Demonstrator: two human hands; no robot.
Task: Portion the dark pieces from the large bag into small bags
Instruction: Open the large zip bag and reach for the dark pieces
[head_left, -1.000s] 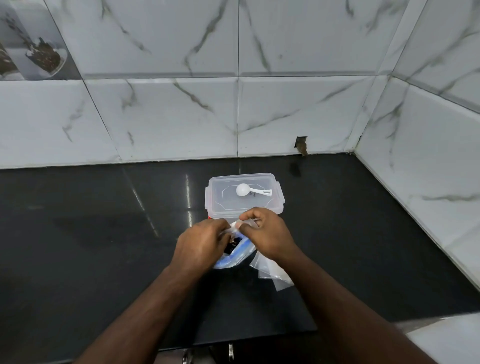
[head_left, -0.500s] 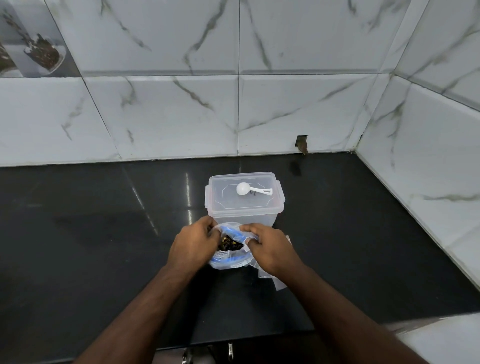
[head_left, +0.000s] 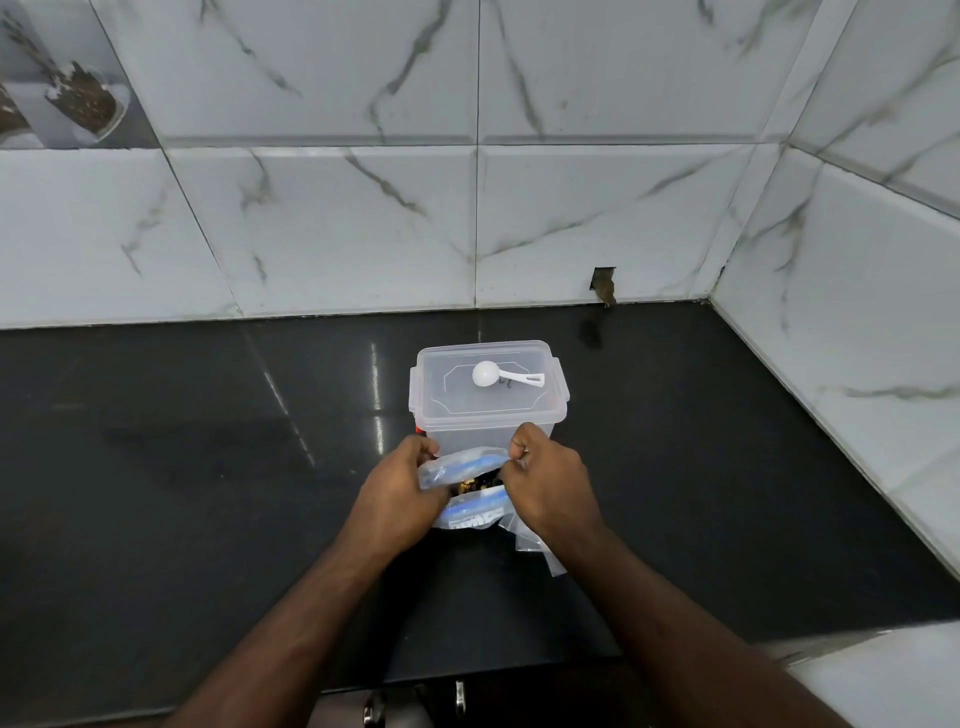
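Observation:
A large clear bag with blue print (head_left: 470, 512) stands on the black counter just in front of a plastic box. Its mouth is pulled apart, and dark pieces (head_left: 474, 484) show inside. My left hand (head_left: 395, 493) grips the left edge of the mouth. My right hand (head_left: 548, 480) pinches the right edge. Small clear bags (head_left: 535, 545) lie flat on the counter under my right wrist, mostly hidden by it.
A lidded translucent plastic box (head_left: 488, 400) stands behind the bag, with a white measuring scoop (head_left: 501, 375) lying on its lid. The black counter (head_left: 208, 467) meets tiled walls at the back and right. A white surface (head_left: 883, 675) sits at the bottom right.
Both hands have moved apart along the bag's top, and the mouth has gone from pinched shut to spread wide, exposing the dark pieces.

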